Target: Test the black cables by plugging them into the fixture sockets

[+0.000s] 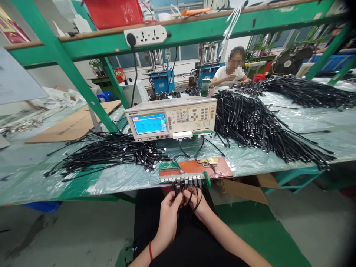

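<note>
At the table's front edge lies an orange test board [191,168] with a row of metal sockets. Several black cable plugs [195,181] sit at the sockets, their cables hanging toward my lap. My left hand [168,213] is closed on black cable plugs just below the row's middle. Close beside it, my right hand [198,204] pinches a black cable, with more cables passing over its fingers. Behind the board stands a beige tester [172,118] with a lit blue screen, wired to the board.
Black cables [111,152] are heaped left of the tester, and a larger pile [250,126] lies at its right. A green frame [75,81] with a power strip [146,36] rises over the table. Across the table sits a person [232,70]. Flat cardboard [69,124] lies at left.
</note>
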### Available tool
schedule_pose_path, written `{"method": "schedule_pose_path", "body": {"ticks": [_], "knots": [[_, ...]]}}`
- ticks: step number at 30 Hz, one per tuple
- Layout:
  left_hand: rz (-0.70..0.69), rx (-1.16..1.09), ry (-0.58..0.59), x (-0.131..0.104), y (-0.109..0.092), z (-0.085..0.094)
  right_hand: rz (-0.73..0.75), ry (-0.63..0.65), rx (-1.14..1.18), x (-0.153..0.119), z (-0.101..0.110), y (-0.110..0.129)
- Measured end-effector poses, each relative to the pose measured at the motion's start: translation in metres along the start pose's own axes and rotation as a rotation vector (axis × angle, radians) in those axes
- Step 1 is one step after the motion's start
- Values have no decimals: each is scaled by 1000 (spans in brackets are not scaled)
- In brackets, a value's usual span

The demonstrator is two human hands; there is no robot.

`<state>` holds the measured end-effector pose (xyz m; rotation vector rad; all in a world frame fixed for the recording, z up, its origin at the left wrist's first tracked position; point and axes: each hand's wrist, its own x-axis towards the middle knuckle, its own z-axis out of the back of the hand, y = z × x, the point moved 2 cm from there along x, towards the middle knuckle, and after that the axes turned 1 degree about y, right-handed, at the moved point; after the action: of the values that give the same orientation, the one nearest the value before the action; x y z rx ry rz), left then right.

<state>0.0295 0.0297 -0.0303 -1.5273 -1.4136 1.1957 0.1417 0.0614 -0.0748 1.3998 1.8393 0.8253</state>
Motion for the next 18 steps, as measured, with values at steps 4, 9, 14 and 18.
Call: {"method": "schedule_pose_path", "body": {"ticks": [4,9,14,18], "knots": [[-61,73,-58,0,-2,5,128,7,-180,-1,4,0],[-57,79,-37,-4,-9,5,167,-33,-280,-4,5,2],[-38,41,-31,-6,-10,2,182,-58,-284,-7,4,3],[-25,54,-5,-6,-8,1,204,-70,-322,-5,1,6]]}}
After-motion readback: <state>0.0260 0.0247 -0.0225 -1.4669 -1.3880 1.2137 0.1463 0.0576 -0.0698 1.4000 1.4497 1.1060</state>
